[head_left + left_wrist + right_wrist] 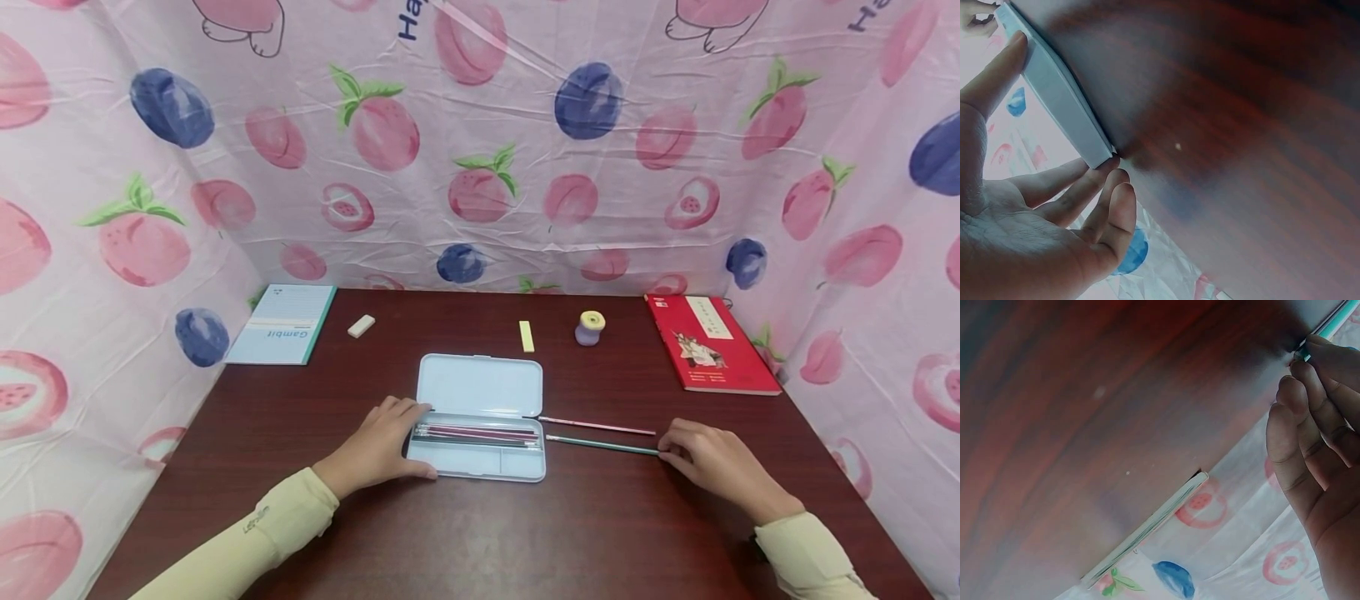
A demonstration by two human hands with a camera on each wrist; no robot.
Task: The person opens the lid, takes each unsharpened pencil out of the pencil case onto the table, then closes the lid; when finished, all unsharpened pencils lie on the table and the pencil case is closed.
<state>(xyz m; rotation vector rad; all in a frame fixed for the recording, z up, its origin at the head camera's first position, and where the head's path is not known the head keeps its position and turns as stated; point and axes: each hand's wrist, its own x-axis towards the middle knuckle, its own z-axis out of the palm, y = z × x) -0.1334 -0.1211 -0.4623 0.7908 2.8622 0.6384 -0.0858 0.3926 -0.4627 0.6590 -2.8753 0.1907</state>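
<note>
a: where's the green pencil (602, 445)?
b: just right of the open pencil case (480, 418), right hand (716, 463) fingertips pinching its end.
a: the left hand (378, 448)?
b: fingers relaxed, steadying the case's left edge.

A dark wooden table (300, 517) fills the lower frame. On it: notebook (283, 325) upper left, eraser (361, 326), yellow strip (527, 336), small jar (590, 327), red book (708, 342) upper right, open pencil case (480, 417) centre, pink pencil (596, 426) and green pencil (600, 444) to its right.
</note>
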